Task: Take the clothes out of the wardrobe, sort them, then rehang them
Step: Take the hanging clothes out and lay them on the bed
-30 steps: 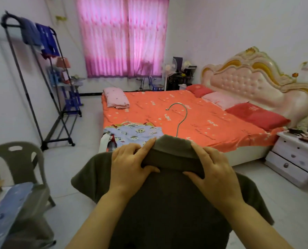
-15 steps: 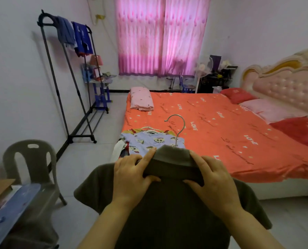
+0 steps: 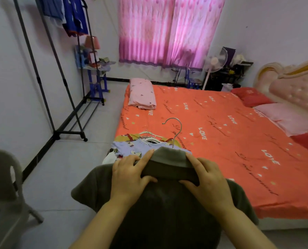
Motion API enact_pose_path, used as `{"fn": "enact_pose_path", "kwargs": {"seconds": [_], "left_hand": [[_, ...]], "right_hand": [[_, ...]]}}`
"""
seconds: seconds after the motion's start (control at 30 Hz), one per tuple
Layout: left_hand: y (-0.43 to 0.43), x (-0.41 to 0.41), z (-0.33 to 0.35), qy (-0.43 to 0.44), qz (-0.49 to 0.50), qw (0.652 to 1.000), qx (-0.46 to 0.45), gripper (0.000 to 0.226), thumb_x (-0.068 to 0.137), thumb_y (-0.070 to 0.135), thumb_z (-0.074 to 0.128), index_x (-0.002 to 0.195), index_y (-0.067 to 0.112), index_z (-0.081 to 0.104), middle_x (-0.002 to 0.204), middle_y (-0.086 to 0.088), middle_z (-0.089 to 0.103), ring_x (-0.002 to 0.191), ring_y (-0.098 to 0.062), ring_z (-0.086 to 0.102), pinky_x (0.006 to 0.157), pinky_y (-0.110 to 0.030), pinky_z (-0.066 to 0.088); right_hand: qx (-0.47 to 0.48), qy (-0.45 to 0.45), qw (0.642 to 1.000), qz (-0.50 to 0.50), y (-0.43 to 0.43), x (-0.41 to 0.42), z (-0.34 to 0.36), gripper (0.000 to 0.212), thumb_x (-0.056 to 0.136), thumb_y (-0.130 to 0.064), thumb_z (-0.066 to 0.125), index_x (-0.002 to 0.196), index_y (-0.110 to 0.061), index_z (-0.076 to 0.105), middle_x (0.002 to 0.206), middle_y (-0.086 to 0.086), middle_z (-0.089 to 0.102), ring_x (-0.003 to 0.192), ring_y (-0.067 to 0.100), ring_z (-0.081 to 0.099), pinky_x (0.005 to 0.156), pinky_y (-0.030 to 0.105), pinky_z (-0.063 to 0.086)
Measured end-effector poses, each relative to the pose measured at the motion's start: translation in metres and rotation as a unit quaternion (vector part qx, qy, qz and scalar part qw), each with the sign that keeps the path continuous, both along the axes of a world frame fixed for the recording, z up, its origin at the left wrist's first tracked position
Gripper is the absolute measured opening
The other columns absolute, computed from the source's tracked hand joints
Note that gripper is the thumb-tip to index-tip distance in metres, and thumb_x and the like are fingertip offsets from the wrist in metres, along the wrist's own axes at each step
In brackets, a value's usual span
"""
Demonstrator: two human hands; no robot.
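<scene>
An olive-green polo shirt (image 3: 164,212) hangs on a metal hanger whose hook (image 3: 174,130) sticks up above the collar. My left hand (image 3: 129,175) grips the collar's left side, thumb under the fold. On the collar's right side my right hand (image 3: 207,178) pinches the fabric the same way. Beyond the shirt, a pile of clothes on hangers (image 3: 140,146), the top one lilac with cartoon prints, lies on the near corner of the orange bed (image 3: 212,133). A dark clothes rack (image 3: 59,72) with blue garments (image 3: 68,13) stands at the left wall.
A grey plastic chair (image 3: 3,186) stands at the lower left. A folded pink blanket (image 3: 142,96) lies on the bed's far corner, pillows (image 3: 282,117) by the padded headboard (image 3: 297,87). A fan (image 3: 216,62) and a blue shelf (image 3: 93,69) stand near the pink curtains.
My view has turned left and down, so the rack and the bed's near corner look closer. Both hands keep the same hold on the shirt collar.
</scene>
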State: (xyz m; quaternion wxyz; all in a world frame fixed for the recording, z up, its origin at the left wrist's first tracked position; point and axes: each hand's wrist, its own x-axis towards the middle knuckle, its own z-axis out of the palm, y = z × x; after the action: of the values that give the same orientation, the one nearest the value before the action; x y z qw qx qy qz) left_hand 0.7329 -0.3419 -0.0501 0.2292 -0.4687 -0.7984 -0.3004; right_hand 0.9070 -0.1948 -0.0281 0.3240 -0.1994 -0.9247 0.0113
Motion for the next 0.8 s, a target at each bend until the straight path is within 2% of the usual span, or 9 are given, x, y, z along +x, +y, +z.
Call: {"fn": "enact_pose_path", "kwargs": {"seconds": [0.17,0.23,0.33,0.47,0.67,0.73,0.8], "left_hand": [[0.05,-0.052,-0.012,-0.009,0.006,1.0,-0.03,0.091,0.054,0.045,0.085,0.132,0.03,0.041,0.082,0.001,0.059,0.076,-0.02,0.059,0.074,-0.04,0.049],[0.071,-0.074,-0.02,-0.019,0.014,0.999,-0.036,0.087,0.057,0.049,0.081,0.132,0.031,0.041,0.082,0.002,0.058,0.076,-0.019,0.059,0.073,-0.039,0.049],[0.103,-0.102,-0.031,-0.029,0.04,0.997,-0.054,0.079,0.059,0.054,0.065,0.131,0.031,0.042,0.081,0.002,0.058,0.075,-0.018,0.058,0.071,-0.038,0.049],[0.154,-0.143,-0.049,-0.056,0.064,0.993,-0.085,0.092,0.05,0.049,0.086,0.129,0.03,0.043,0.08,0.002,0.059,0.073,-0.019,0.06,0.07,-0.039,0.05],[0.243,-0.211,-0.071,-0.105,0.095,0.98,-0.138,0.096,0.047,0.048,0.088,0.13,0.029,0.044,0.081,0.004,0.059,0.072,-0.017,0.059,0.069,-0.036,0.051],[0.273,-0.24,-0.085,-0.106,0.108,0.977,-0.149,0.094,0.047,0.046,0.089,0.129,0.027,0.049,0.083,0.002,0.061,0.076,-0.018,0.061,0.072,-0.038,0.051],[0.304,-0.264,-0.097,-0.126,0.13,0.967,-0.177,0.091,0.056,0.042,0.086,0.136,0.028,0.046,0.102,-0.004,0.063,0.095,-0.025,0.061,0.087,-0.044,0.046]], "right_hand": [[-0.016,-0.014,1.0,0.01,0.053,-0.057,-0.013,0.088,0.057,-0.03,0.088,0.132,-0.019,0.044,0.107,0.009,0.061,0.099,0.019,0.047,0.08,0.035,0.051],[-0.023,-0.025,0.999,0.014,0.076,-0.079,-0.018,0.088,0.057,-0.032,0.088,0.133,-0.019,0.044,0.107,0.009,0.061,0.097,0.022,0.052,0.078,0.036,0.052],[-0.029,-0.037,0.999,0.028,0.113,-0.112,-0.03,0.088,0.057,-0.033,0.088,0.132,-0.019,0.045,0.104,0.008,0.061,0.096,0.018,0.046,0.075,0.034,0.052],[-0.064,-0.054,0.995,0.05,0.171,-0.164,-0.051,0.088,0.056,-0.034,0.087,0.132,-0.02,0.045,0.107,0.007,0.061,0.098,0.017,0.047,0.075,0.034,0.053],[-0.12,-0.111,0.983,0.079,0.27,-0.249,-0.082,0.087,0.054,-0.036,0.089,0.13,-0.018,0.05,0.109,0.006,0.062,0.095,0.025,0.062,0.078,0.035,0.053],[-0.13,-0.127,0.98,0.077,0.303,-0.28,-0.099,0.085,0.057,-0.037,0.087,0.131,-0.018,0.05,0.11,0.005,0.062,0.095,0.025,0.062,0.077,0.035,0.053],[-0.126,-0.145,0.979,0.074,0.333,-0.313,-0.118,0.082,0.063,-0.039,0.083,0.135,-0.021,0.047,0.117,0.006,0.059,0.103,0.026,0.059,0.084,0.038,0.051]]}}
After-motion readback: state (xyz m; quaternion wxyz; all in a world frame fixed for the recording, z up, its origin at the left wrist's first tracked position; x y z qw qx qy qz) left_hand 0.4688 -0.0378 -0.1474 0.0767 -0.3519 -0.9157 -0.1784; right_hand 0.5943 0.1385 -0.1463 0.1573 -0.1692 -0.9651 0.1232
